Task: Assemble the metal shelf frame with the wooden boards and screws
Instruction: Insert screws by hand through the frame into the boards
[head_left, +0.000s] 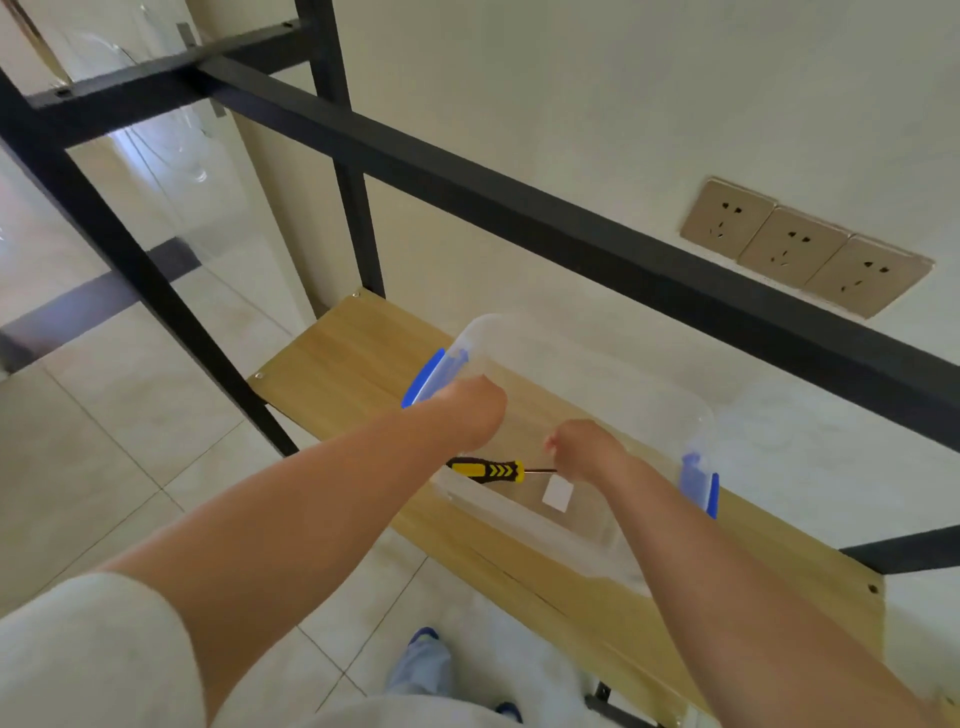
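Screwdriver (488, 471) lies crosswise in the bin (597, 540), handle under left hand (470, 413), tip by right hand (587, 449); both curled, grip unclear.

Three beige wall sockets (804, 247) sit on the cream wall (571, 104) above tiled floor (104, 467).

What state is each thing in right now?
Clear plastic box with blue latches: lidless, resting on the board.
Yellow-and-black screwdriver: lying flat inside the box.
Light wooden board: seated in the frame.
Black metal frame: upright.
Left hand: inside the box.
Right hand: grip unclear.
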